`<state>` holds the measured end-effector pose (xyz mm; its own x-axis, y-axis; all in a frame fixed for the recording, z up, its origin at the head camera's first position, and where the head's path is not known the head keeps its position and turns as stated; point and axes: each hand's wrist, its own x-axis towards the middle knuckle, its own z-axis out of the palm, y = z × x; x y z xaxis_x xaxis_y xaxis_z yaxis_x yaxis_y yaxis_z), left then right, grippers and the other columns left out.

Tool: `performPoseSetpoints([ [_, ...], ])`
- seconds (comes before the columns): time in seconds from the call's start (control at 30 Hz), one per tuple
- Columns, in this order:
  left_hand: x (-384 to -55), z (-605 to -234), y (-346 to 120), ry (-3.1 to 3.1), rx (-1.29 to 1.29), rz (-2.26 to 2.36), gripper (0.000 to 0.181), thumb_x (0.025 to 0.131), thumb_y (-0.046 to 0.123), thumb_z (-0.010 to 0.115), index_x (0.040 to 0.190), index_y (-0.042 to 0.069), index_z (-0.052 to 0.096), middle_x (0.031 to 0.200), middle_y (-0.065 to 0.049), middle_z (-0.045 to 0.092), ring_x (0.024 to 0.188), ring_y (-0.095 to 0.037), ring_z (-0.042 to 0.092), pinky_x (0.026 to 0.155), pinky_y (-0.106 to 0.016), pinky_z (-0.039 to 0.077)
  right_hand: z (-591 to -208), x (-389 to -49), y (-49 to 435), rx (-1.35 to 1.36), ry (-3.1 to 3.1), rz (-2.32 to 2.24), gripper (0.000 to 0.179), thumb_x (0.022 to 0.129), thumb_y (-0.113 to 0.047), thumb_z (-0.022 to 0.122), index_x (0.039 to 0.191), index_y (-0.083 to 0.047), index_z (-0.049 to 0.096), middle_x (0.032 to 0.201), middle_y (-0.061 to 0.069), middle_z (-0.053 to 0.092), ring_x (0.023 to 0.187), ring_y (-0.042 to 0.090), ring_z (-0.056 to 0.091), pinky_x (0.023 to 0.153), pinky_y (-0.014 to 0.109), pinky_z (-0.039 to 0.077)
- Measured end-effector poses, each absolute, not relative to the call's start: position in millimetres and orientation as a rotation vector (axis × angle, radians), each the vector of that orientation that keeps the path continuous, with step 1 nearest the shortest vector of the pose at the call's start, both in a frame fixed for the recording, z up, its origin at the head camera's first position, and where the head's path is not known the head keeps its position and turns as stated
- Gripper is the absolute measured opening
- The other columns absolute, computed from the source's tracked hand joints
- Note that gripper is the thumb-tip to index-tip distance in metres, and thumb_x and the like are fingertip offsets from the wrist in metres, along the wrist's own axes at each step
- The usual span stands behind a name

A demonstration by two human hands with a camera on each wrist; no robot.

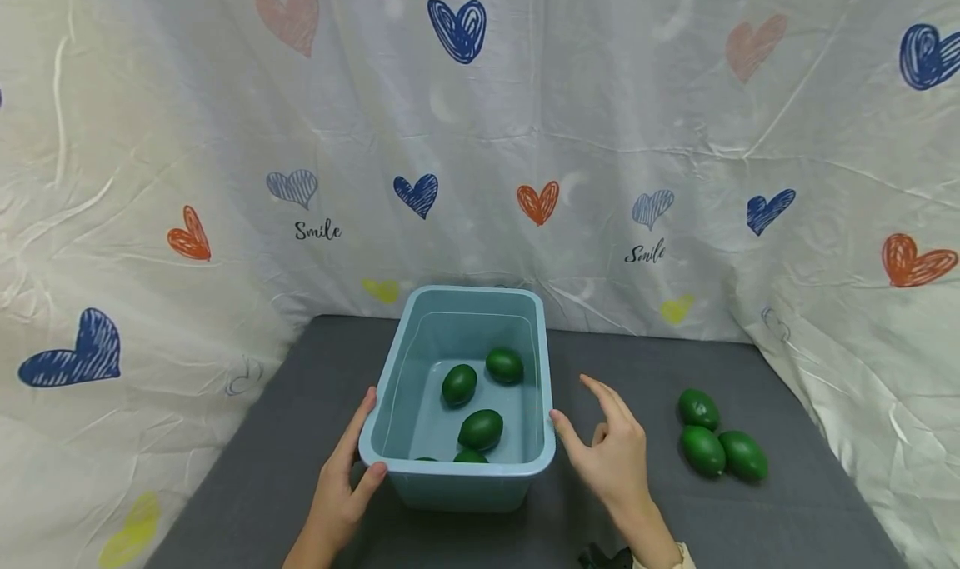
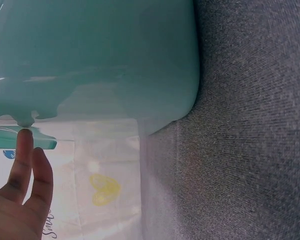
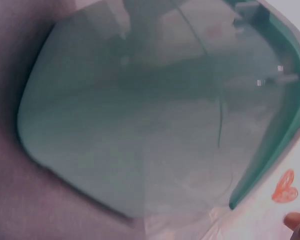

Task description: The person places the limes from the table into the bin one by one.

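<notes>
A light blue-green plastic bin (image 1: 401, 486) stands on the table, with several smooth dark green limes (image 1: 481, 429) in it, some partly hidden by its near wall. My left hand (image 1: 341, 486) holds the bin's near left corner, thumb at the front rim and fingers along the left side. In the left wrist view, fingertips (image 2: 25, 142) touch the rim from below. My right hand (image 1: 611, 452) is beside the bin's right side, fingers spread and holding nothing. Its thumb tip is at or very near the rim; contact I cannot tell.
Three more limes (image 1: 702, 450) lie clustered on the dark grey tablecloth (image 1: 630, 361), right of my right hand. A pale curtain (image 1: 480, 111) printed with hearts hangs behind the table and at its sides. A small black object (image 1: 606, 557) shows by my right wrist.
</notes>
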<state>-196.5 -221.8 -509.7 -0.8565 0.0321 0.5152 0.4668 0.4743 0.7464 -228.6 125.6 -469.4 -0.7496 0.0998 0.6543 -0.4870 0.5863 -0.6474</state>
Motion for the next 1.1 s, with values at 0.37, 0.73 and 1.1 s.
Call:
performPoseSetpoints([
  [0.37,-196,-514,-223,-2.282,-0.438,-1.357,0.082,0.097,0.003,0.060,0.170,0.019,0.026,0.174,-0.005,0.030,0.149,0.004,0.035,0.103,-0.009,0.036,-484,-228,152,0.197,-2.239,1.052,0.059,0.082,-0.022,0.093,0.133,-0.004,0.070,0.125,0.012,0.074,0.037,-0.009,0.028,0.037,0.017,0.029],
  [0.73,-195,-507,-219,-2.237,-0.432,-1.363,0.083,0.096,0.003,0.062,0.169,0.022,0.030,0.173,-0.003,0.034,0.147,0.003,0.039,0.101,-0.009,0.037,-501,-226,179,0.115,-2.268,0.999,0.061,0.081,-0.021,0.094,0.133,-0.002,0.069,0.127,0.016,0.072,0.036,-0.007,0.028,0.040,0.019,0.032],
  [1.1,-195,-510,-222,-2.273,-0.436,-1.367,0.084,0.096,0.002,0.061,0.170,0.022,0.027,0.174,-0.003,0.031,0.149,0.003,0.036,0.104,-0.009,0.035,-518,-221,202,0.027,-2.303,0.937,0.064,0.080,-0.022,0.094,0.134,-0.001,0.069,0.128,0.022,0.071,0.036,-0.007,0.032,0.045,0.022,0.037],
])
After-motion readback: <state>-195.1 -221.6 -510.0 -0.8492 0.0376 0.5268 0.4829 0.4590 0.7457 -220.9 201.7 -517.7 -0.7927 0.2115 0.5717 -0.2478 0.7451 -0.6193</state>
